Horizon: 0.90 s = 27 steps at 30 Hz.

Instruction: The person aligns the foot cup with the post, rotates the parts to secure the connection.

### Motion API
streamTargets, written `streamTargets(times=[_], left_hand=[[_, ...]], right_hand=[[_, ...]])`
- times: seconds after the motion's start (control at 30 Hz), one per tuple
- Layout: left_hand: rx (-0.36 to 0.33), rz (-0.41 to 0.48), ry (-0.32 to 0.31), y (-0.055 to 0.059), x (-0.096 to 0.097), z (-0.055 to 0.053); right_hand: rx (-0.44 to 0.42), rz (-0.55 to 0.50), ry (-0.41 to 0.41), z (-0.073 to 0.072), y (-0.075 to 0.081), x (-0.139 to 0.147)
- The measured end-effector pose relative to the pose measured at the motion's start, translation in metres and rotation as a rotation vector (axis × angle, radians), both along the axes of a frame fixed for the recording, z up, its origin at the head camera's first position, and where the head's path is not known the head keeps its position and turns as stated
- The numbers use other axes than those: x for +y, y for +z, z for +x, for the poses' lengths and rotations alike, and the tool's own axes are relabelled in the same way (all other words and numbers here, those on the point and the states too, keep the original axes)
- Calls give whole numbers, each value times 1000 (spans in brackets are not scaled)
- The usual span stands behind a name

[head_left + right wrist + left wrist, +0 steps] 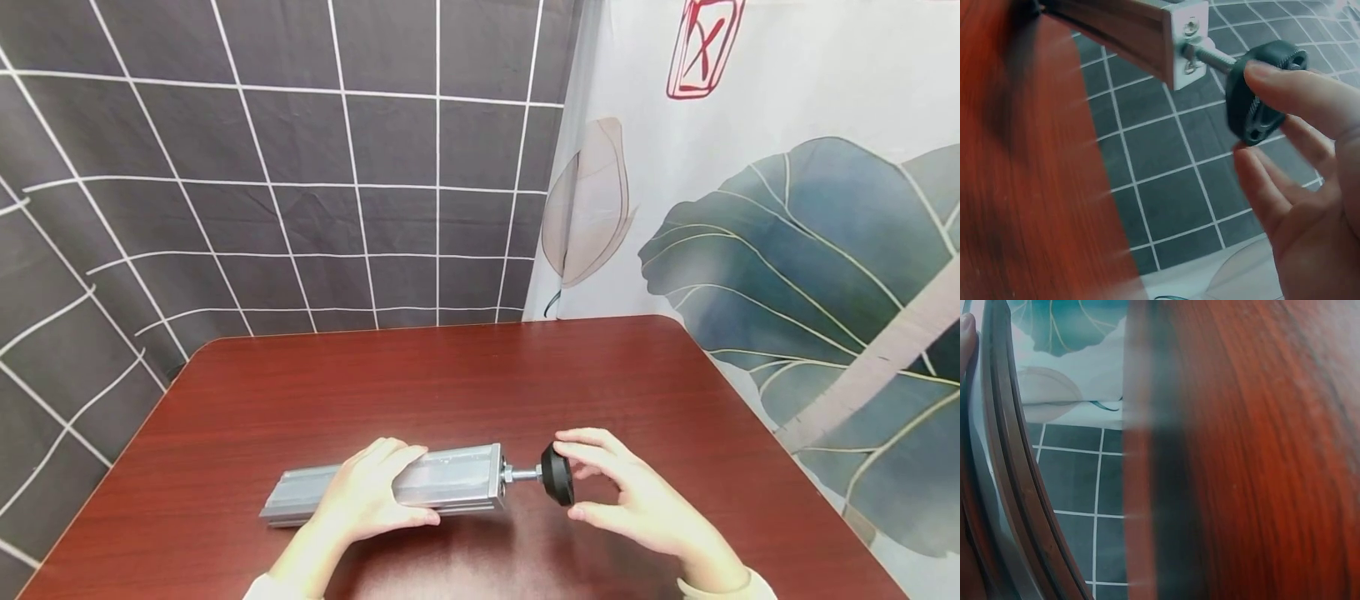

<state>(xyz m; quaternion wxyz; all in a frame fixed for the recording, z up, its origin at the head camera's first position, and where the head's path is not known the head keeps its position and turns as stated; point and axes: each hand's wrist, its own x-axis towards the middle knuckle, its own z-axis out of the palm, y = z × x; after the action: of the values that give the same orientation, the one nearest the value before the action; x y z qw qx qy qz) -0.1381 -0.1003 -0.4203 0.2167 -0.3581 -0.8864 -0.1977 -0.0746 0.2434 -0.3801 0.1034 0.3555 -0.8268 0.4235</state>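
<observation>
My left hand [371,492] grips a silver aluminium profile [457,473] from above, thumb along the near side and fingers over the top. A square end plate [1186,44] with screws closes the profile's right end. From that plate a threaded rod with a nut [508,474] sticks out to a black round levelling foot [557,475]. My right hand [637,492] pinches the foot by its rim, thumb on one edge and fingertips at the opposite edge. In the left wrist view the grooved side of the profile [1007,437] shows, with only a fingertip at the left edge.
The profile is held low over a red-brown wooden table [450,375]. Behind the table hangs a dark grey curtain [300,167] with white grid lines. A white curtain [645,67] with large leaf prints hangs at the right.
</observation>
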Motion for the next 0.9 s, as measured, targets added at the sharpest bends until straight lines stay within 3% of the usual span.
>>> streamTargets(times=[0.2, 0.3, 0.43, 0.53, 0.67, 0.77, 0.9], left_hand=[[17, 0, -7, 1, -1, 2], [26, -4, -4, 1, -1, 2], [26, -1, 3, 1, 0, 2], [20, 2, 5, 0, 1, 1], [19, -2, 9, -3, 2, -1], [17, -3, 14, -3, 1, -1], [16, -2, 17, -2, 0, 1]], right_hand=[[-116, -84, -126, 0, -1, -9], [-170, -87, -138, 0, 1, -8], [-131, -55, -102, 0, 4, -1], [-23, 19, -79, 0, 5, 5], [42, 57, -38, 1, 3, 5], [21, 4, -38, 1, 0, 0], [-17, -63, -113, 1, -1, -8]])
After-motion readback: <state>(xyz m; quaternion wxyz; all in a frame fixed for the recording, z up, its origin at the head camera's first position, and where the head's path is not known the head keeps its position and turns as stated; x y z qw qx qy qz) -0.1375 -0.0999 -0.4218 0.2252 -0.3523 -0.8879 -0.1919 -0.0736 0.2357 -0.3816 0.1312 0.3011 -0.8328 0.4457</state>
